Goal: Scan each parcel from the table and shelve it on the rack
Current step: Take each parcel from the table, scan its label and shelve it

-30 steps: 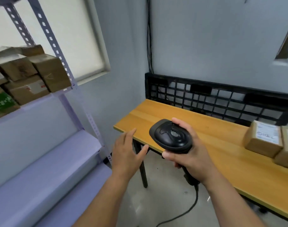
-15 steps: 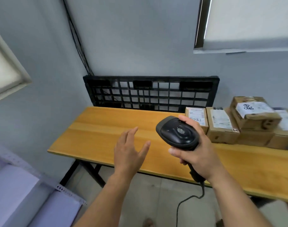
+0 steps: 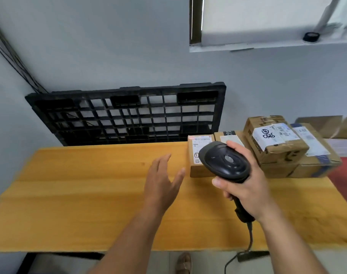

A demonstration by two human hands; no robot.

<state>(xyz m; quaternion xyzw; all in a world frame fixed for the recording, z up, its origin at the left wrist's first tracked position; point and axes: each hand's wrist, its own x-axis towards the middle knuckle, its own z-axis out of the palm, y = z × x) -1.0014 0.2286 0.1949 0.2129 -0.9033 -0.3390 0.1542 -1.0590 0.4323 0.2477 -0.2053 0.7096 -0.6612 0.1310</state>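
Fingers (image 3: pixel 165 160) of the left hand (image 3: pixel 160 182) are spread straight and hold nothing. The palm is over the yellow wooden worktop (image 3: pixel 79 194), near the small brown cardboard parcel with a white printed label (image 3: pixel 195 155) but apart from it. The right hand (image 3: pixel 247 188) has its fingers wrapped round the black corded handheld barcode scanner (image 3: pixel 226 163), whose head sits in front of that small parcel and hides part of it. The scanner's black cable (image 3: pixel 250 237) drops over the worktop's near edge. The parcels sit together at the far right of the worktop. A second brown box (image 3: pixel 228 137) is just beside the small one. Next comes a taped carton with handwritten black marks on its label (image 3: pixel 275 141), stacked on a lower box (image 3: pixel 277 171), and a blue-taped box (image 3: pixel 317 155) is alongside. A black plastic grid pallet (image 3: pixel 129 113) leans against the grey wall behind the worktop. A sandalled foot (image 3: pixel 183 264) shows on the floor below.
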